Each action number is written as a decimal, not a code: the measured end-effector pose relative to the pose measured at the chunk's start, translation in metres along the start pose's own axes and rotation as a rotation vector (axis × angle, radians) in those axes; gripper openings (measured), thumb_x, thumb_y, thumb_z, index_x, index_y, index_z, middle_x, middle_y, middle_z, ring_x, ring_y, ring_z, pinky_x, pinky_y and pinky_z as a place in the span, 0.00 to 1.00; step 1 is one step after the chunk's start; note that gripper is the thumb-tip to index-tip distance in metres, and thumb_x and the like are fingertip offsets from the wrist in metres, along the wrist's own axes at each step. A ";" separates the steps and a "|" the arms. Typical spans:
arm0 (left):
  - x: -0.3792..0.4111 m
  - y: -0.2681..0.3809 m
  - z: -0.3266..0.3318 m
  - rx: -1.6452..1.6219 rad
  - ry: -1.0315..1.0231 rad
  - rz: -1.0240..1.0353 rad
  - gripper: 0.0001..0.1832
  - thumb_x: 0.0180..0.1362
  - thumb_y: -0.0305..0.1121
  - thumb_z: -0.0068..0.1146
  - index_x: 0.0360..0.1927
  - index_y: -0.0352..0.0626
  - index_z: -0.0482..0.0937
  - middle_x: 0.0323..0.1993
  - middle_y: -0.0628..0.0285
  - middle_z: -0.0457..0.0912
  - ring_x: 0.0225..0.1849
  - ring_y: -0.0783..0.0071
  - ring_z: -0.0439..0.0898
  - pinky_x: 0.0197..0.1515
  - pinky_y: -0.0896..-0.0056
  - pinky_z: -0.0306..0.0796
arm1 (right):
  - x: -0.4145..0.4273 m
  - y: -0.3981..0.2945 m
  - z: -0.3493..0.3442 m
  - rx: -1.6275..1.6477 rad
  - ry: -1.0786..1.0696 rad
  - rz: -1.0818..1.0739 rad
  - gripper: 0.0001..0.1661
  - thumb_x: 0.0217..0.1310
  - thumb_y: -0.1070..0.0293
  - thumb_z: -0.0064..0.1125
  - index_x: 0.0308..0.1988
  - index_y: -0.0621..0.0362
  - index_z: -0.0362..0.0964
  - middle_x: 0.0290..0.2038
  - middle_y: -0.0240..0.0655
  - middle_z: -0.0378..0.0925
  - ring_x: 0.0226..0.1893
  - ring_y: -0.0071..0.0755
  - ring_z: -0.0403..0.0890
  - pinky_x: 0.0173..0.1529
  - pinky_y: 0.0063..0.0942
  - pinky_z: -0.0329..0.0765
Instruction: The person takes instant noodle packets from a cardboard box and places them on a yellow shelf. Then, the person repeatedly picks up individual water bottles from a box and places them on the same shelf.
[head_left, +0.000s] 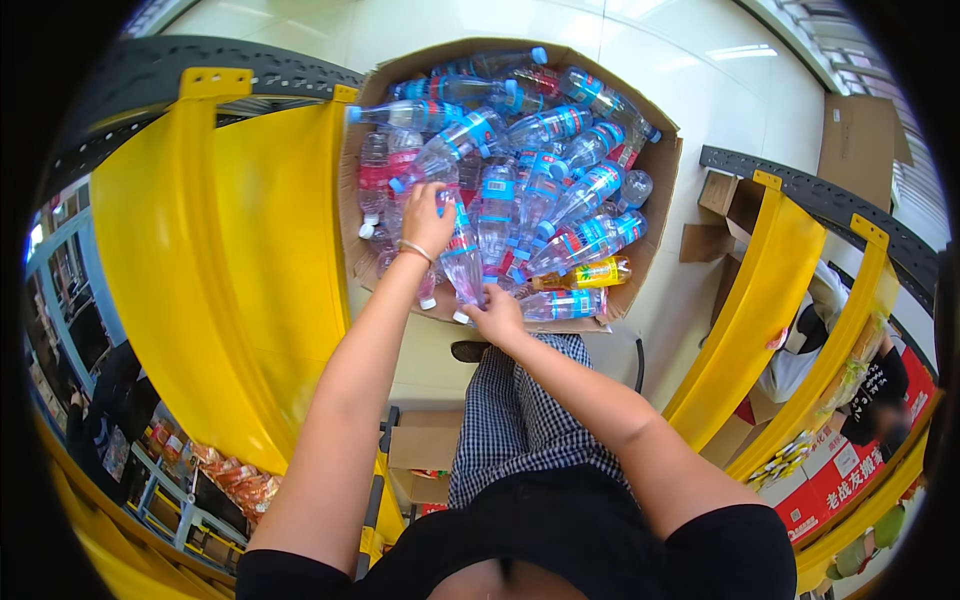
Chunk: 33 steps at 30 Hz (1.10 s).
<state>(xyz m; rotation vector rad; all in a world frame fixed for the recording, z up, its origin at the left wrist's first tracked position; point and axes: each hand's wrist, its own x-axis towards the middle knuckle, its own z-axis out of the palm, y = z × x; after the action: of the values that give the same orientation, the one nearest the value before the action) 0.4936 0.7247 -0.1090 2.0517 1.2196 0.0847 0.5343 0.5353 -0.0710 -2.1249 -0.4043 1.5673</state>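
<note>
A large open cardboard box (664, 187) stands on the floor before me, filled with clear plastic bottles, most with blue labels. My right hand (496, 315) pinches the neck end of a blue-labelled plastic bottle (463, 259) near the box's front edge. The far end of this bottle lies by my left hand (429, 223), whose fingers are curled over it; whether they grip is unclear. Pink-labelled bottles (373, 176) lie left of that hand. To the right is a bottle with a yellow label (592, 274). A hair-tie-like band (415, 250) circles my left wrist.
Yellow rack panels (277, 225) rise close on the left, under a dark perforated beam (247, 56). More yellow uprights (742, 315) stand to the right, with people beyond them. Cardboard boxes (855, 150) are at the far right. Another box (425, 446) sits near my legs.
</note>
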 end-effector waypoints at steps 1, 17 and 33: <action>-0.011 0.003 -0.017 -0.042 0.047 -0.038 0.15 0.52 0.33 0.56 0.44 0.42 0.75 0.40 0.51 0.74 0.47 0.52 0.72 0.51 0.59 0.65 | -0.013 -0.007 -0.008 -0.033 0.012 -0.053 0.26 0.44 0.61 0.66 0.43 0.63 0.71 0.35 0.47 0.79 0.37 0.46 0.81 0.41 0.38 0.76; -0.298 0.115 -0.273 -1.339 0.542 -0.389 0.13 0.61 0.40 0.52 0.46 0.46 0.74 0.41 0.69 0.77 0.44 0.80 0.74 0.45 0.70 0.68 | -0.279 -0.195 -0.137 -0.277 -0.218 -0.906 0.25 0.44 0.69 0.68 0.45 0.63 0.75 0.38 0.40 0.79 0.40 0.31 0.78 0.48 0.26 0.72; -0.556 0.215 -0.333 -1.782 0.309 0.146 0.24 0.62 0.43 0.47 0.57 0.41 0.65 0.55 0.60 0.72 0.55 0.68 0.72 0.58 0.61 0.67 | -0.480 -0.257 -0.107 0.243 -0.691 -1.296 0.22 0.47 0.67 0.68 0.43 0.64 0.74 0.36 0.33 0.79 0.36 0.21 0.78 0.45 0.22 0.74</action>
<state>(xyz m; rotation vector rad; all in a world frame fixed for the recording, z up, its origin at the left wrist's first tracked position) 0.2137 0.4151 0.4311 0.5038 0.5744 1.1207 0.4996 0.4959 0.4817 -0.6566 -1.3619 1.2837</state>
